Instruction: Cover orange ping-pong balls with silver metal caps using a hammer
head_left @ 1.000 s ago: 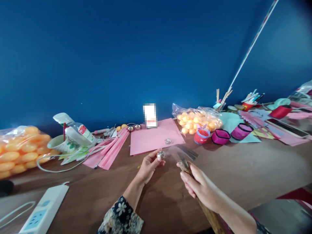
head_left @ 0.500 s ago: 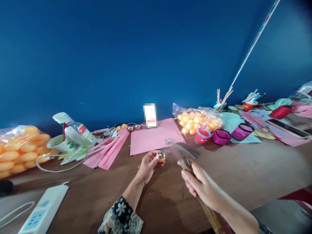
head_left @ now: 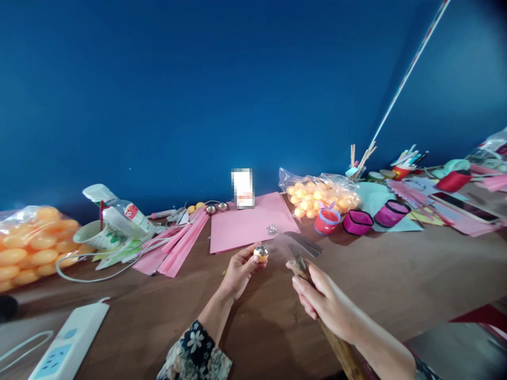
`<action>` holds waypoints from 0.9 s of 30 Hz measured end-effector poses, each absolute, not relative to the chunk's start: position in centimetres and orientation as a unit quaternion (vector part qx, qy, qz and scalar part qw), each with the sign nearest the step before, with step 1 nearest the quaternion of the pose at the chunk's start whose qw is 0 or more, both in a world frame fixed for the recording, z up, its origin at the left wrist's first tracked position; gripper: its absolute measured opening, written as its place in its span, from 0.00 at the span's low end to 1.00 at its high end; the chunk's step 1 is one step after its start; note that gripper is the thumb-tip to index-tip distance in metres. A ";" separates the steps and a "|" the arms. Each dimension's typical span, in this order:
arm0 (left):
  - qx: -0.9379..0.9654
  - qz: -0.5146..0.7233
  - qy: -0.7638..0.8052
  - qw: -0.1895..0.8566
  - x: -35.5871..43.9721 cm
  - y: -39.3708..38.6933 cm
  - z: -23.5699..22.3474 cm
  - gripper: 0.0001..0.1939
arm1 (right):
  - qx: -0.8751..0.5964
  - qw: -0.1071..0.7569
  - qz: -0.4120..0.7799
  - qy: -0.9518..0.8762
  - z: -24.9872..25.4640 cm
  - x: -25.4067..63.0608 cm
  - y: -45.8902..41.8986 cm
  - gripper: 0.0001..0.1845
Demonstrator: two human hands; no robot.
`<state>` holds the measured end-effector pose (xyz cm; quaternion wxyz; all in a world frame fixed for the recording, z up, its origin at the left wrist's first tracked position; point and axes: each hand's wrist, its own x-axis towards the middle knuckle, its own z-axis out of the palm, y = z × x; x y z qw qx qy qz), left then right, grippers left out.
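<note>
My left hand (head_left: 242,268) pinches a small ball (head_left: 261,254) between thumb and fingers, over the table just in front of the pink paper sheets (head_left: 249,224). The ball is shiny silver on top and orange-yellow underneath. My right hand (head_left: 317,293) is wrapped around the long wooden handle of a bladed tool (head_left: 338,345). Its grey metal blade (head_left: 304,243) extends beyond the fist, close to the ball but apart from it; its exact shape is blurred. A small silvery cluster (head_left: 272,229) lies on the paper.
Two silver balls (head_left: 217,208) rest left of the sheets. Clear bags of orange balls stand behind (head_left: 312,198) and at far left (head_left: 37,243). Small red (head_left: 327,221) and purple containers (head_left: 358,222), a phone (head_left: 464,207), a bottle (head_left: 129,211) and a power strip (head_left: 71,338) surround the workspace.
Slightly more of the ball's orange-yellow underside shows in my left hand. The whole view has shifted a little; both hands keep their grips.
</note>
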<state>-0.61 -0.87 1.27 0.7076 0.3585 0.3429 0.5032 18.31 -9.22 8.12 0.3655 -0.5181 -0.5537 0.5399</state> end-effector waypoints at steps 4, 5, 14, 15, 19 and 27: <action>0.363 0.499 0.329 0.715 -0.6 -0.9 1.6 0.21 | -0.518 0.364 0.532 -0.563 8.1 18.4 -9.2 0.17; 0.362 0.496 0.331 0.717 -0.6 -1.0 1.6 0.21 | -0.520 0.363 0.528 -0.565 7.9 18.3 -9.2 0.17; 0.398 0.496 0.363 0.681 -0.2 -1.0 1.6 0.24 | -0.522 0.361 0.523 -0.569 8.0 18.5 -9.2 0.18; 0.400 0.499 0.364 0.677 -0.2 -1.0 1.6 0.24 | -0.524 0.359 0.521 -0.570 8.0 18.4 -9.2 0.18; 0.401 0.499 0.368 0.674 -0.2 -0.9 1.4 0.23 | -0.530 0.345 0.523 -0.571 7.7 18.4 -9.0 0.19; 0.401 0.507 0.377 0.663 -0.1 -0.7 0.8 0.25 | -0.530 0.359 0.515 -0.570 7.6 18.4 -9.0 0.18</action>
